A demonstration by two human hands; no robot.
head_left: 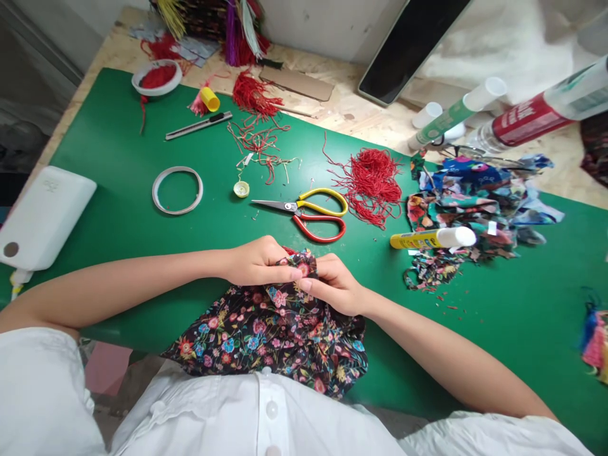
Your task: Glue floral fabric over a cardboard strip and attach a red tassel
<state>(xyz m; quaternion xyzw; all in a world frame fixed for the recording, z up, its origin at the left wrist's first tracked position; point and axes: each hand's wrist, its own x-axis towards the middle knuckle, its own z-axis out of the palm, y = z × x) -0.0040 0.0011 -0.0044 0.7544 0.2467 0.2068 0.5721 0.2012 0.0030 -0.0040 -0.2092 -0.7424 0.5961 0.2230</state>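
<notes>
My left hand (263, 261) and my right hand (335, 285) meet at the upper edge of a black floral cloth (266, 335). Both are closed on it, thumbs on top and almost touching, with the other fingers mostly hidden behind the fabric. The cloth hangs down over the table's front edge against the white shirt. A bit of red shows just behind the gathered edge between the hands. Beyond them lie scissors (287, 206) with one yellow and one red handle, blades slightly apart and pointing left.
Red tassel threads (373, 183) lie past the scissors. Fabric scraps (479, 196) and a yellow glue stick (427, 238) are at right. A white ring (177, 190), a utility knife (198, 125) and a white power bank (45, 215) are at left. A phone (411, 47) leans behind.
</notes>
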